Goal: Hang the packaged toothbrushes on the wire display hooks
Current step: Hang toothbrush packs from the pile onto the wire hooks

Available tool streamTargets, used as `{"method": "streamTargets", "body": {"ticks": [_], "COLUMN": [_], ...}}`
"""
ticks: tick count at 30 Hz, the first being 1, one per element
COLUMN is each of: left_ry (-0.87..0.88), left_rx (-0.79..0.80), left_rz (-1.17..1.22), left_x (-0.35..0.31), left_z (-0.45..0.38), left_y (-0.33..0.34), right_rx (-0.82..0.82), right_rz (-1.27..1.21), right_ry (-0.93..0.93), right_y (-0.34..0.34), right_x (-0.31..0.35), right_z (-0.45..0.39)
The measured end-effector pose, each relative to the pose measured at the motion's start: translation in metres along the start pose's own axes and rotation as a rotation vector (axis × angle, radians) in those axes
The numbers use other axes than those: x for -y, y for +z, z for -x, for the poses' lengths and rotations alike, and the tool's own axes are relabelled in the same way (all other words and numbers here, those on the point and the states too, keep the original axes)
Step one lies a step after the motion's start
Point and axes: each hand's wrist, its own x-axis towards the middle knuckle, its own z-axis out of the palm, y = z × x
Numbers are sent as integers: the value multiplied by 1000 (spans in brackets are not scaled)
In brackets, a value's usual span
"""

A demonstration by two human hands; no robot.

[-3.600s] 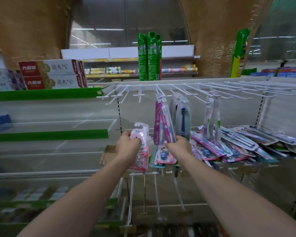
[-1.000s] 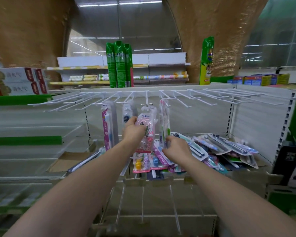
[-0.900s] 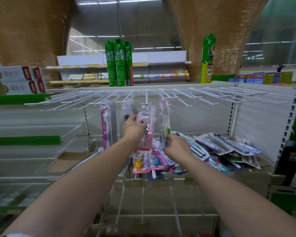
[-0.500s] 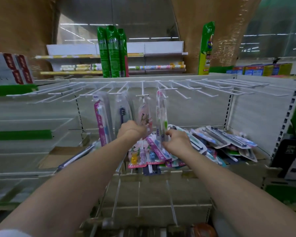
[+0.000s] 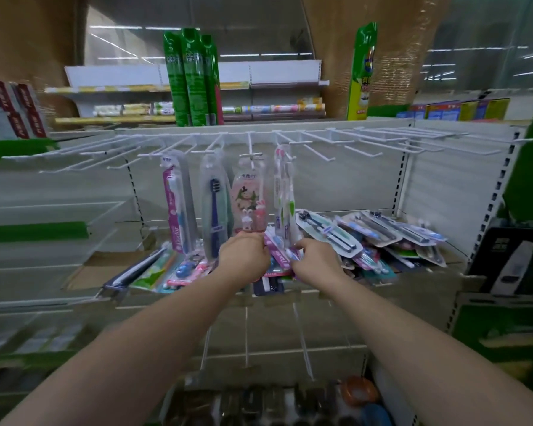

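Since the earliest picture, the pink rabbit pack (image 5: 249,198) has left the left hand's grip and now hangs from a wire hook (image 5: 251,155), while the left hand (image 5: 243,261) has dropped to just below the pack's lower edge. Its fingers are curled, but whether they pinch a package from the heap cannot be told. The right hand (image 5: 316,261), just beside it, pinches a pink-edged toothbrush pack (image 5: 279,255) lying on top of the pile.

Four packs hang above the hands: a pink-striped one (image 5: 176,204) up and to the left, a dark blue brush pack (image 5: 215,207), the rabbit pack straight above the left hand, and a white-and-green pack (image 5: 285,195) above the gap between the hands. Most of the work seems left: a loose pile of packaged toothbrushes (image 5: 379,238) spreads to the right of the right hand, more lie to the left of the left hand, and many hooks (image 5: 363,146) stand bare.

The pile rests on a shelf (image 5: 419,285) backed by a pale panel. Beyond the rack stand tall green boxes (image 5: 193,78), in a dim shop aisle.
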Motion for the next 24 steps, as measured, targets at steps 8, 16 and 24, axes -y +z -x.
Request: {"method": "streamTargets", "body": {"ticks": [8,16,24], "left_ry": [103,241,348], "left_rx": [-21,-88,-86], "left_rz": [-24,-146,0], "left_x": [-36,-71,-103], "left_z": [5,6,-12], "left_y": [16,21,27], "right_rx": [-42,-116,-146], "right_rz": [-21,65,153], "right_ry": [-12,-1,93], "right_y": [-18,-44,-66], "right_x": [-32,-62,-83], "right_z": [14,11,14]}}
